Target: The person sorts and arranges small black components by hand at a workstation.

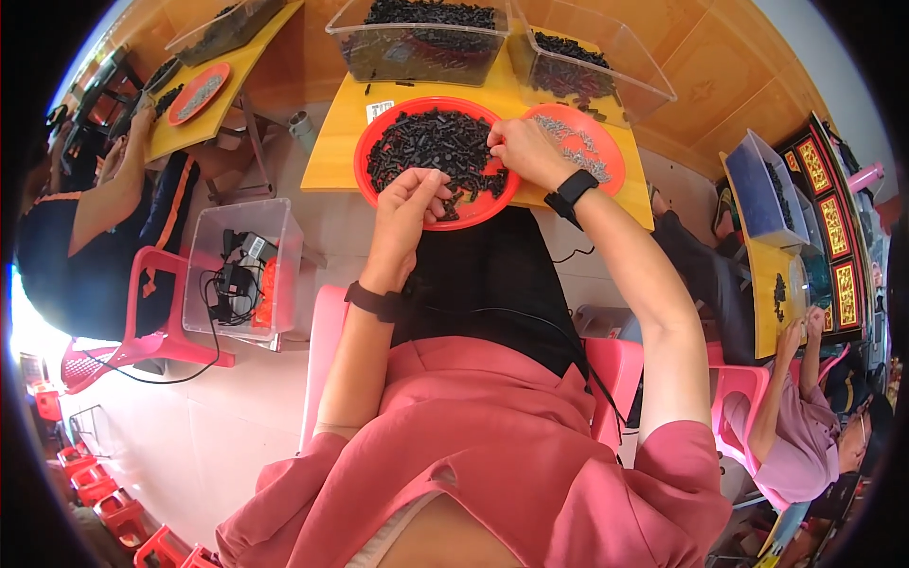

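From afar, I favour light fingertip picks: the left hand [407,210], near, and the right hand [530,150], farther right, have bunched fingers, their hold I cannot tell, over small black elongated plastic pieces [426,140] in the round red plastic tray [485,206].

clear bin [203,260], black cables [233,280] inside | pink chair [180,349] beside | red stools [121,516] lower left | gold-inset dark panel [818,201] right

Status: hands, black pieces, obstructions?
Left hand over near side of round red tray, grip unclear. Right hand at tray's right side, grip unclear. Small elongated black pieces heaped inside. Left hand hides part of tray.
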A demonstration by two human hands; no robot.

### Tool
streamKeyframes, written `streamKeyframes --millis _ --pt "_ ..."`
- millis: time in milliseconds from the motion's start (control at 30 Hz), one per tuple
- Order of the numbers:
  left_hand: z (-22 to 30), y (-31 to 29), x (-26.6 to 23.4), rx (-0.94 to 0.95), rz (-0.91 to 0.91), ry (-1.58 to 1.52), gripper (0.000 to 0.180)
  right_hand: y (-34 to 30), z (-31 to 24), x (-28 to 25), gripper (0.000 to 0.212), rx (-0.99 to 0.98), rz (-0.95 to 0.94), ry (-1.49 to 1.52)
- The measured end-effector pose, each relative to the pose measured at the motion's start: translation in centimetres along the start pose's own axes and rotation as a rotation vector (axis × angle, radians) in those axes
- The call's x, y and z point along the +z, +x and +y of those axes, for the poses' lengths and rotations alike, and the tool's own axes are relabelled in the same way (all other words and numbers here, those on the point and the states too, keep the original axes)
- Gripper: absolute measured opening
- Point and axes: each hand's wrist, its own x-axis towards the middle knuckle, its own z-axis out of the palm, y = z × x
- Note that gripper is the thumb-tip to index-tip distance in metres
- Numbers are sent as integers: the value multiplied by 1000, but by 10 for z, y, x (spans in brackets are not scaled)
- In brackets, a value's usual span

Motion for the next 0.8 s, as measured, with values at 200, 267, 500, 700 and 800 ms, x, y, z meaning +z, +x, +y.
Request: streamKeyframes --millis 200,267,500,700,800 --pt "-1 0 1 12 -3 0 19 4 -7 9 10 39 -25 -41" --pt "0 -1 2 8 1 0 19 5 -6 10 11 33 -34 -52" --pt "-3 0 0 13 -2 -5 18 -5 -10 13 14 -61 -42 -82" --pt "1 -1 3 7 37 -39 19 -13 -25 -8 17 -71 -125 287" --pt "2 -2 8 12 48 -70 21 -24 -42 -25 18 -67 -190 433"
